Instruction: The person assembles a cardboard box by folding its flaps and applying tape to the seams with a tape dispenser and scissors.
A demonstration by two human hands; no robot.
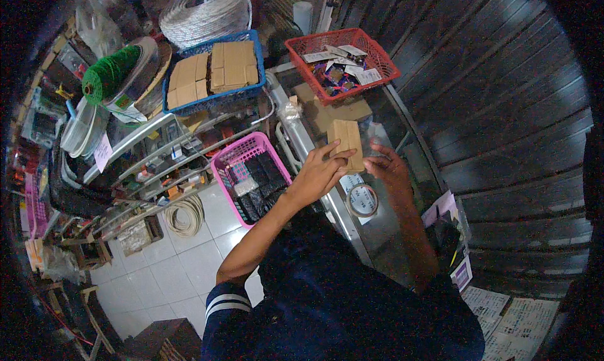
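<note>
A small brown cardboard box (343, 134) sits on the glass counter in front of me. My left hand (322, 172) lies across its lower left part, fingers pressed over the top and holding it. Close to the box's lower right corner is my right hand (389, 167), its fingers curled but apart, with nothing visible between them. Whether its thumb touches the box is hard to tell. Just below the box, a roll of tape (350, 201) rests flat on a white paper with printing. Some clear plastic (377, 133) shows beyond the right hand.
A red basket (327, 99) of small packets stands at the counter's far end. Left are a pink basket (221, 172) with black packages, a blue basket (215, 99) of folded cardboard, a green twine spool (112, 73) and a white rope coil (204, 15). A corrugated metal wall (503, 122) closes the right.
</note>
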